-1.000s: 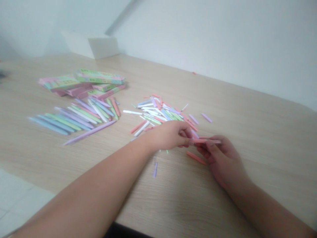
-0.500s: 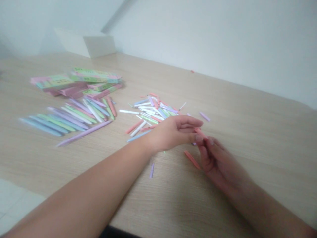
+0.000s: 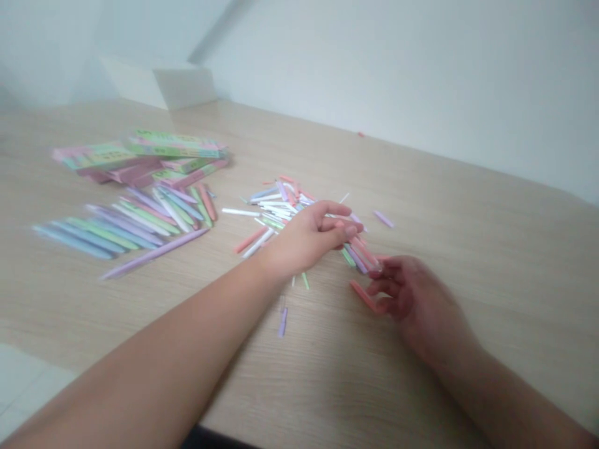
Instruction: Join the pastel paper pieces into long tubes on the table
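My left hand (image 3: 318,234) is closed, with thumb and fingers pinching a coral pen piece (image 3: 365,254) that slants down to the right and has a pale, see-through end. To its right, my right hand (image 3: 409,296) has curled fingers touching the lower end of a coral pen barrel (image 3: 361,295) by the table. Another bit of coral shows above those fingers, too blurred to make out. Under and behind my left hand lies a heap of loose pen parts (image 3: 276,209) in white, green, lilac, blue and coral, partly hidden by the hand.
Pastel pens (image 3: 116,227) lie in rows on the left, with a longer lilac pen (image 3: 154,254) in front. Behind them are printed pen boxes (image 3: 178,144). A white folded card (image 3: 185,87) stands near the wall. Small lilac parts (image 3: 283,322) lie scattered on the wooden table (image 3: 299,386).
My left hand has moved left and slightly away with its coral piece, apart from my right hand. The right hand has lowered onto the coral barrel, which has shifted slightly.
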Demonstrator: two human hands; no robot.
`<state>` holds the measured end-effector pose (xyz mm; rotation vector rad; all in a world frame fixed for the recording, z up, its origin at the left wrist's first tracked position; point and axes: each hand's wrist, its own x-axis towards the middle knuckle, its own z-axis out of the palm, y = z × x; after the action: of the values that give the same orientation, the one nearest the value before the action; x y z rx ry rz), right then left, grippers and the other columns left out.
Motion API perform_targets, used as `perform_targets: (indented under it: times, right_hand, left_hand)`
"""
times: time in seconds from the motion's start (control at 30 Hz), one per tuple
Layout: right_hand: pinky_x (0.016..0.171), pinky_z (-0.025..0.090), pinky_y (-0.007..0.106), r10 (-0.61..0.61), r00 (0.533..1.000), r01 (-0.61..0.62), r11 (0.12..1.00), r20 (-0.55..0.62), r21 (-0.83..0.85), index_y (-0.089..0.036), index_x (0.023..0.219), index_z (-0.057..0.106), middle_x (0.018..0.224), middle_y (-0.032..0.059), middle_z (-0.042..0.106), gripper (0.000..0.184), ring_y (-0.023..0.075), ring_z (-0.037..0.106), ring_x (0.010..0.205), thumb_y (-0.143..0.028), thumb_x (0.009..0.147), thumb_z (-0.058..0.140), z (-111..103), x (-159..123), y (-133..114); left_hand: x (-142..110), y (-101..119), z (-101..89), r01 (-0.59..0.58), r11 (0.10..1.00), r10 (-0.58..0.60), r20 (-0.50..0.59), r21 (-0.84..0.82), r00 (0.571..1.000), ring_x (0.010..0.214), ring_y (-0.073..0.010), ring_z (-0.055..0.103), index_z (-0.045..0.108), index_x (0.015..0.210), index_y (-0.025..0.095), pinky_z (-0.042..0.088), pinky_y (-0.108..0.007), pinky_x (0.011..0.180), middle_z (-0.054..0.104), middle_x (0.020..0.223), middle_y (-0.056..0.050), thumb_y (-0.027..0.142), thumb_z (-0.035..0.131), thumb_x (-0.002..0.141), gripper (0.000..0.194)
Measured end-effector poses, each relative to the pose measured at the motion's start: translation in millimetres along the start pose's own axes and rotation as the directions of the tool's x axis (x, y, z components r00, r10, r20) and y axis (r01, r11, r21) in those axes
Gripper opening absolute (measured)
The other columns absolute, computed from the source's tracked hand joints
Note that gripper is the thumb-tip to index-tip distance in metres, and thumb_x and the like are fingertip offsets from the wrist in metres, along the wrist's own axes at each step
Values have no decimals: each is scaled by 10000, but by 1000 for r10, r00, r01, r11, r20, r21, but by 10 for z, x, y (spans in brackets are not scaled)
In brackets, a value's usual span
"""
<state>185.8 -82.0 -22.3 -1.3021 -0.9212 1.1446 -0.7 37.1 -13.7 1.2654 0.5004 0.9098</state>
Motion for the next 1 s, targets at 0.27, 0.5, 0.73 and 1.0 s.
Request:
perform_targets:
  times: [0.27,0.5,0.73,1.0]
  right_hand:
    - [621,466,340,-100,916,400,308,389,-863,-260,994,640,909,42,682,160,199,610,732,-406,956,587,-63,-86,-72]
    - [819,504,396,-124,887,460,302,444,-835,-251,1005,646,1014,70,691,209,229,645,916,-351,1029,463,-60,-4,71]
    - [809,537,413,-280,877,476,412,389,-777,-261,1191,598,1070,79,664,242,244,643,929,-341,964,583,-76,102,262]
    - [871,526,438,-381,846,490,281,373,-826,-241,1128,660,1096,105,668,207,267,629,981,-324,979,543,-158,220,83]
  left_hand:
    - [26,53,-151,-98,922,131,-66,374,989,778,-146,709,604,993,185,512,-253,693,744,812,-5,344,749,831,269]
    - [22,100,-202,-262,745,314,25,613,949,897,-159,703,720,1069,186,536,-303,842,766,999,-45,320,666,902,221]
    - [-22,122,-199,-271,599,362,47,753,931,1023,-178,697,688,1179,231,521,-316,941,758,1087,-31,335,609,941,271]
    - [-22,135,-214,-275,585,354,65,763,933,1050,-186,691,672,1184,223,526,-338,964,744,1141,-51,354,585,958,276]
